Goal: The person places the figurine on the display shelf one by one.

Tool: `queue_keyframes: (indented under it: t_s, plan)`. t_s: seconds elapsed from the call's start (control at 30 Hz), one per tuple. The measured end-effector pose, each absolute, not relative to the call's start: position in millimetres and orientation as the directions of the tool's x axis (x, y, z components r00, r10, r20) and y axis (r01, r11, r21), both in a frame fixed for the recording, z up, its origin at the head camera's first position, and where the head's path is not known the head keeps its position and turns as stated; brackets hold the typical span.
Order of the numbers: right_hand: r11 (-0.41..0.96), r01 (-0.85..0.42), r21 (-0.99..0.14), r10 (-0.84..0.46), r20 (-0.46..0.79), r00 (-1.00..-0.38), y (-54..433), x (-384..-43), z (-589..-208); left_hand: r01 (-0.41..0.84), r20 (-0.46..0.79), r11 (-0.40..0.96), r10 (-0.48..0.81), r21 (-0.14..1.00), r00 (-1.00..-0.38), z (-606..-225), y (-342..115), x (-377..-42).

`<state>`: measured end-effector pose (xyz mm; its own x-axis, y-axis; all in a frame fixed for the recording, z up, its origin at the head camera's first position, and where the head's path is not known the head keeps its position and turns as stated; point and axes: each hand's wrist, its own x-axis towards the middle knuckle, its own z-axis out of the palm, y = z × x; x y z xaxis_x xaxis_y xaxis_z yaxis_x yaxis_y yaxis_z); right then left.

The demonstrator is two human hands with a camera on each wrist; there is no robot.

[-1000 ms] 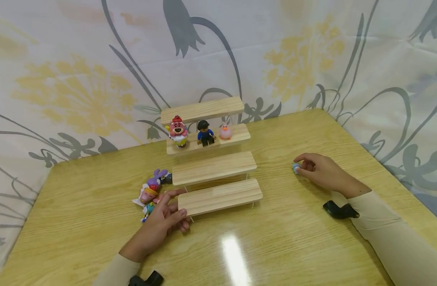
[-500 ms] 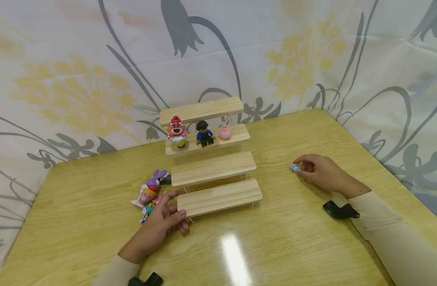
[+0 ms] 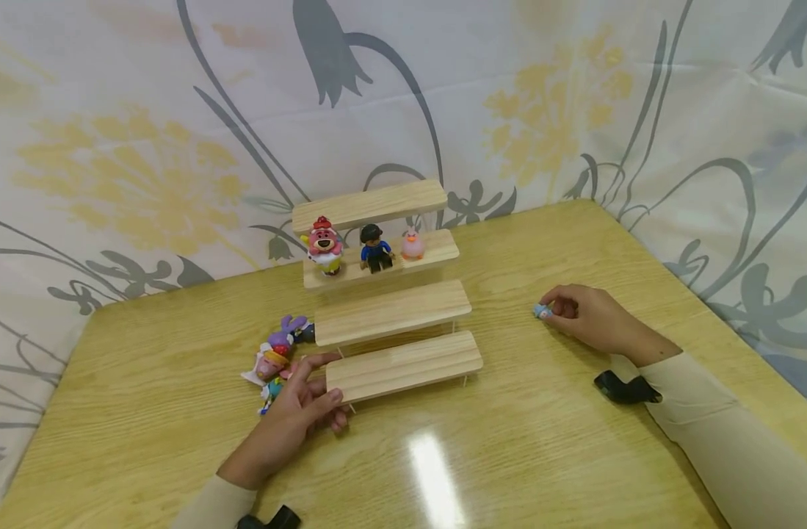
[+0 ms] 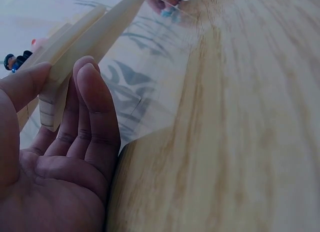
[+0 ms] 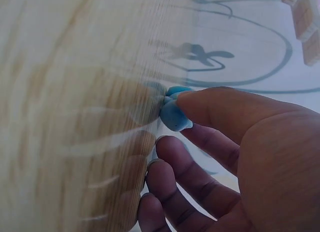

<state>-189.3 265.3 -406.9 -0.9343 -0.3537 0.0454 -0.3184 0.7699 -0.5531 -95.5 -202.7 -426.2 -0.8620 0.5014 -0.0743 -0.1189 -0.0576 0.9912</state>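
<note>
My right hand (image 3: 591, 319) pinches a small light-blue figurine (image 3: 542, 311) low over the table, right of a stepped wooden display shelf (image 3: 403, 367). In the right wrist view the thumb lies across the blue figurine (image 5: 175, 115), hiding part of it, while the other fingertips are right at the tabletop. My left hand (image 3: 297, 411) grips the left end of the shelf's lowest step. Seen from the left wrist, the thumb lies on one face of that board (image 4: 55, 92) and the fingers curl behind the other.
On an upper step sit a pink bear figurine (image 3: 324, 248), a black-capped figure in blue (image 3: 375, 250) and a pink bird figurine (image 3: 413, 245). Several figurines, one of them purple (image 3: 282, 339), lie left of the shelf. A floral cloth (image 3: 244, 110) hangs behind the table (image 3: 145, 397).
The blue figurine has turned slightly in my right fingers and shifted a little left. My left hand keeps its grip on the shelf. The whole head view has drifted slightly.
</note>
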Motion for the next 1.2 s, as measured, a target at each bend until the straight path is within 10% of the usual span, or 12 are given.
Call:
queue_keyframes:
  t_s: [1.2]
  plan:
    - [0.697, -0.419, -0.582, -0.302, 0.292, -0.907, 223, -185, -396, -0.137, -0.091, -0.054, 0.508, 0.989, -0.856, -425, -202, -95]
